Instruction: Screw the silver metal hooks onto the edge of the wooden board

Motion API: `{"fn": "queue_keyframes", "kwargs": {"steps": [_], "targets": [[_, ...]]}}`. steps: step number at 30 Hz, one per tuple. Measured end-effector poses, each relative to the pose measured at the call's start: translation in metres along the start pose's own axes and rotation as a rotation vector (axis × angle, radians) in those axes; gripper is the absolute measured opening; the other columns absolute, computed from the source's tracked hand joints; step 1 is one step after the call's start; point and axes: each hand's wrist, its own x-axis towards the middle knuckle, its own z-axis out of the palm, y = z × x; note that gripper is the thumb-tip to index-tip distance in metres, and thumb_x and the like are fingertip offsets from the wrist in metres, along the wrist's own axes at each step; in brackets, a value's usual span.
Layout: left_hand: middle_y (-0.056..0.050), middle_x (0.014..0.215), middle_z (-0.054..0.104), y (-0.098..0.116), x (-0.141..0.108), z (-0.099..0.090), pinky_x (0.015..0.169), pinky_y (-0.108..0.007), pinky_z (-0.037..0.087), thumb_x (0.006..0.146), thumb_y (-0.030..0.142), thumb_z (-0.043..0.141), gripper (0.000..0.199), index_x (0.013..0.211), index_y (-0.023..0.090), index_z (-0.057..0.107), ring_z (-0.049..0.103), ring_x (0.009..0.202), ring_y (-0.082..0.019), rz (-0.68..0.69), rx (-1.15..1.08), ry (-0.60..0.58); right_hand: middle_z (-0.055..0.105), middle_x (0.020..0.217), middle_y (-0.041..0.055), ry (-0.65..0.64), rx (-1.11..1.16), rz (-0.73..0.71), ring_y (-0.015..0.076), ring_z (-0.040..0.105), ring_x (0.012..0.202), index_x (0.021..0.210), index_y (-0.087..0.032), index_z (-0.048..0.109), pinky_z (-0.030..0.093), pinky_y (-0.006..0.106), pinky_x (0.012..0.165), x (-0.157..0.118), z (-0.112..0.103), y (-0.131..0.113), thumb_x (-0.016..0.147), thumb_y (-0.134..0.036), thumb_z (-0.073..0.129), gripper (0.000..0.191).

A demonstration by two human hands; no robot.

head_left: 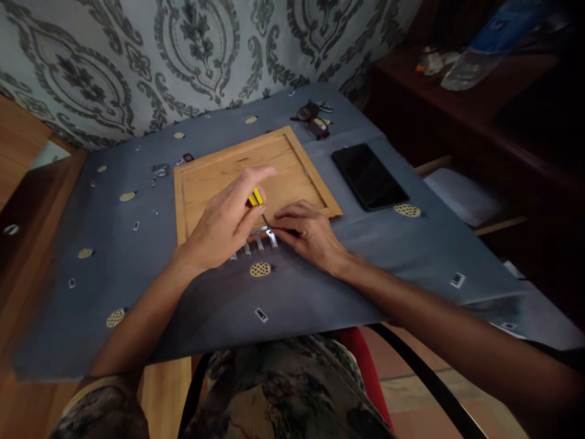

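Observation:
My left hand is closed around the yellow-and-black handle of a screwdriver, its index finger stretched out above it. The screwdriver's shaft slants down to a shiny strip of metal hooks along the near edge of a framed wooden panel. My right hand rests over the panel's near edge, right of the strip. Its thumb and fingertips pinch together by the screwdriver's tip; whatever is between them is too small to make out. Several hooks point toward me over the tablecloth.
On the blue tablecloth lie a black phone to the right, dark sunglasses behind the panel and small metal pieces at left. A plastic bottle lies on the dark cabinet. A patterned curtain hangs behind.

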Motion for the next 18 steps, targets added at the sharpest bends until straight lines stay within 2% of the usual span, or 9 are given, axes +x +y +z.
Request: {"fn": "queue_keyframes", "kwargs": {"steps": [3, 7, 10, 15, 18], "targets": [[-0.002, 0.109, 0.064, 0.0005, 0.0000, -0.0009, 0.091, -0.034, 0.060, 0.099, 0.020, 0.051, 0.042, 0.140, 0.028, 0.042, 0.068, 0.099, -0.017, 0.001, 0.010, 0.006, 0.077, 0.101, 0.0060, 0.000, 0.000, -0.009, 0.0259, 0.065, 0.101, 0.103, -0.029, 0.082, 0.052, 0.045, 0.092, -0.0002, -0.0007, -0.0004, 0.097, -0.027, 0.064, 0.020], [-0.006, 0.125, 0.064, 0.0045, -0.0003, 0.0002, 0.100, -0.035, 0.058, 0.100, 0.022, 0.055, 0.040, 0.138, 0.023, 0.044, 0.066, 0.115, -0.020, -0.018, 0.046, 0.054, 0.077, 0.101, 0.0087, 0.015, 0.009, -0.039, 0.0265, 0.066, 0.100, 0.104, -0.026, 0.082, 0.054, 0.046, 0.090, -0.0002, -0.0016, -0.0011, 0.096, -0.027, 0.065, 0.019], [-0.008, 0.125, 0.065, 0.0063, -0.0008, 0.0018, 0.098, -0.035, 0.059, 0.100, 0.020, 0.054, 0.035, 0.135, 0.021, 0.047, 0.066, 0.116, -0.020, -0.045, 0.099, 0.091, 0.077, 0.101, 0.0093, 0.022, 0.018, -0.038, 0.0262, 0.066, 0.099, 0.104, -0.026, 0.082, 0.055, 0.046, 0.089, 0.0000, -0.0018, -0.0020, 0.095, -0.026, 0.066, 0.018], [-0.010, 0.138, 0.059, 0.0045, -0.0025, 0.0038, 0.098, -0.037, 0.060, 0.098, 0.020, 0.057, 0.049, 0.143, 0.023, 0.039, 0.065, 0.122, -0.022, -0.096, 0.081, 0.160, 0.077, 0.102, 0.0084, 0.031, 0.007, -0.042, 0.0251, 0.067, 0.100, 0.106, -0.026, 0.081, 0.055, 0.045, 0.089, -0.0007, -0.0013, -0.0031, 0.096, -0.025, 0.065, 0.019], [-0.010, 0.133, 0.062, 0.0052, -0.0032, 0.0036, 0.089, -0.035, 0.062, 0.098, 0.020, 0.057, 0.049, 0.143, 0.023, 0.039, 0.069, 0.108, -0.020, -0.104, 0.090, 0.161, 0.077, 0.103, 0.0078, 0.037, 0.009, -0.036, 0.0248, 0.067, 0.099, 0.107, -0.027, 0.081, 0.056, 0.044, 0.088, -0.0014, -0.0004, -0.0028, 0.096, -0.026, 0.065, 0.019]]}}
